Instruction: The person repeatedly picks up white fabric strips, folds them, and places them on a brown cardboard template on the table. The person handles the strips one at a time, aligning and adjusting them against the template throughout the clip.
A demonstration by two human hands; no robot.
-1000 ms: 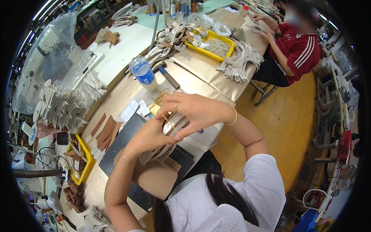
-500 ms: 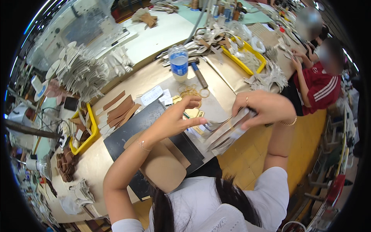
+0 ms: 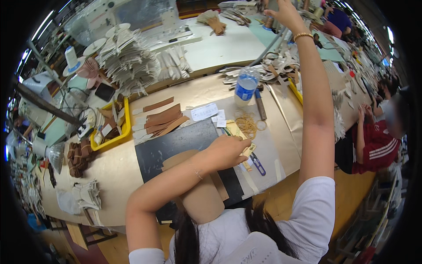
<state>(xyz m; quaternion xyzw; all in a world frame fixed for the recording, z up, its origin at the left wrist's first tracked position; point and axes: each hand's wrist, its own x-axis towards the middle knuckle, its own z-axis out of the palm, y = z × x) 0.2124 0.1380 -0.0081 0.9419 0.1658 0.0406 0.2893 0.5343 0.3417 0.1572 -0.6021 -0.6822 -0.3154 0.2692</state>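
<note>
My left hand [image 3: 228, 152] rests on the edge of a dark cutting mat [image 3: 167, 149], fingers curled, touching a small yellowish card [image 3: 237, 132]. A blue-handled tool [image 3: 258, 163] lies just right of it. My right arm stretches up and far across the table; my right hand [image 3: 285, 13], with a gold bracelet on the wrist, is at the frame's top edge, and what it holds is cut off. A tan leather cutout [image 3: 200, 198] lies on the mat's near side.
A water bottle [image 3: 245, 87], a heap of rubber bands [image 3: 248, 124], white slips [image 3: 204, 112] and brown strips [image 3: 162, 118] lie beyond the mat. A yellow tray [image 3: 124, 127] sits left, stacked grey pieces [image 3: 127, 61] behind. A person in a red top [image 3: 378, 147] sits right.
My hands have parted. The right hand, which held a bundle of tan pieces, swung right and then up across the table. The left hand dropped onto the mat's edge.
</note>
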